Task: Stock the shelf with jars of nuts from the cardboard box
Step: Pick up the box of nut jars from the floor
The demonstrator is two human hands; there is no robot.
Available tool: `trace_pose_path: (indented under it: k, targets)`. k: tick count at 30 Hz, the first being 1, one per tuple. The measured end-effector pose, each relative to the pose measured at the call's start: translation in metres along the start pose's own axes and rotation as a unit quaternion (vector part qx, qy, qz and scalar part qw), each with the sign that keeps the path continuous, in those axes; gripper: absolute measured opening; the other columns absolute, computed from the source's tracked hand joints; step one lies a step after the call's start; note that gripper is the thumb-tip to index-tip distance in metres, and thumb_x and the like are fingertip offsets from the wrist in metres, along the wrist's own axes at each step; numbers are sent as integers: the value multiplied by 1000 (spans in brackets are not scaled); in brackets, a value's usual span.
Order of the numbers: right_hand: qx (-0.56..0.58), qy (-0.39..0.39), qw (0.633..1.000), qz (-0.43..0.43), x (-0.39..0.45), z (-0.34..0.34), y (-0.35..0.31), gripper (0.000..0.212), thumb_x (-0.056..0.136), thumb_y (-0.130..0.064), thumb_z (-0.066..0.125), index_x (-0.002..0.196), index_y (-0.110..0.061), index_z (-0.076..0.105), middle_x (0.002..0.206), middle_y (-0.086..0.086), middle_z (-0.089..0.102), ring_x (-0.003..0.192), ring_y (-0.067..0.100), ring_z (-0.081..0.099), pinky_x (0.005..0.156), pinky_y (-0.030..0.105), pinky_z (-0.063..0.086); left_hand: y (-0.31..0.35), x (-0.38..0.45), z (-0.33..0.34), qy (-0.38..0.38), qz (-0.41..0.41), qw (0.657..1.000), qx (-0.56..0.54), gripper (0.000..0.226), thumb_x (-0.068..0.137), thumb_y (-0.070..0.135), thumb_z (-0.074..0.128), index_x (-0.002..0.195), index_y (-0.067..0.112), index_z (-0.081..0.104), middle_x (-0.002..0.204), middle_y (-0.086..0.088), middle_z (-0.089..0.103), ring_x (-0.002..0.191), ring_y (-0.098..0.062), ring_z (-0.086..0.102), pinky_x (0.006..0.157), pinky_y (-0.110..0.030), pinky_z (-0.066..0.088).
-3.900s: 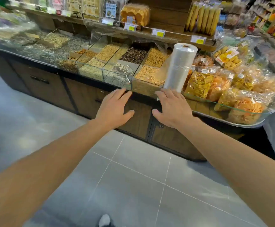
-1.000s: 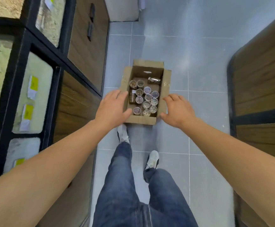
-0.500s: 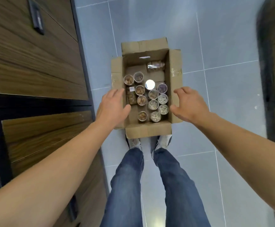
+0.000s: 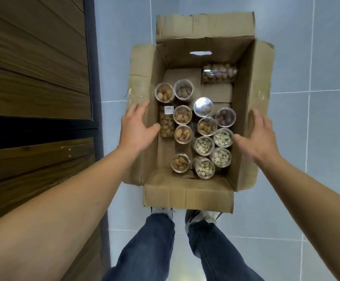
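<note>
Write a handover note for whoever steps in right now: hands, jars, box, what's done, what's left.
Left hand: open, empty, over the left flap of the cardboard box.
Right hand: open, empty, at the box's right wall.
The box sits open on the floor by the person's feet; the jars of nuts are inside, most upright, two on their sides.
Done: no jar picked up.
Left: take the jars out and shelve them; the shelf is out of view.

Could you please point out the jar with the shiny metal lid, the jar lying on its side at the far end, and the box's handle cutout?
Metal-lidded jar (image 4: 203,107), head view, lid centre.
Sideways jar (image 4: 219,73), head view, clear wall.
Handle cutout (image 4: 200,53), head view, slot opening.
</note>
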State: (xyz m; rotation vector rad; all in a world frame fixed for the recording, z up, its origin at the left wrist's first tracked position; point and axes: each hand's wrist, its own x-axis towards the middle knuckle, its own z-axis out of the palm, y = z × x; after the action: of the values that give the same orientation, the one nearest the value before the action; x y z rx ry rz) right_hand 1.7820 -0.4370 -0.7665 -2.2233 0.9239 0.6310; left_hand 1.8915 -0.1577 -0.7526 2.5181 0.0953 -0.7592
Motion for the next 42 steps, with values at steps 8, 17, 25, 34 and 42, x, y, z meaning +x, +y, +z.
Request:
trace_pose_path:
  k: [8, 17, 25, 34, 42]
  targets:
    - [80, 97, 990, -57, 28, 53, 10, 95, 87, -8, 65, 155, -33, 4, 163, -2, 13, 148, 17, 15, 114, 34, 20, -32, 37, 33, -2, 40, 999, 0, 97, 87, 16, 68, 150, 49, 2, 160, 7, 20, 143, -21, 30, 112, -43, 37]
    - [77, 163, 982, -59, 30, 49, 13, 80, 95, 0, 46, 152, -43, 11, 154, -2, 38, 135, 25, 43, 110, 37, 35, -27, 30, 25, -3, 52, 999, 1, 100, 88, 2, 60, 144, 60, 0, 155, 5, 34, 108, -38, 61, 84, -44, 57]
    - [102, 186, 977, -23, -57, -32, 16, 80, 91, 1, 43, 153, -41, 13, 154, -3, 38, 135, 22, 42, 109, 33, 33, 48, -31, -37, -52, 93, 994, -13, 95, 90, 0, 57, 145, 60, 8, 146, 9, 40, 59, -17, 58, 65, -40, 59]
    - [160, 258, 951, 56, -221, -168, 40, 81, 90, 1, 45, 155, -36, 14, 155, -2, 36, 134, 24, 42, 108, 32, 34, 196, -151, -114, -128, 196, 971, 43, 95, 87, 0, 55, 144, 62, 11, 121, 23, 54, 59, -21, 60, 61, -38, 57]
    - [262, 323, 895, 163, -368, -256, 104, 83, 92, 4, 45, 153, -41, 13, 157, -9, 31, 141, 17, 34, 114, 33, 29, 342, -265, -120, -188, 296, 928, 129, 97, 80, -2, 50, 143, 63, 15, 106, 5, 67, 55, -21, 57, 65, -35, 57]
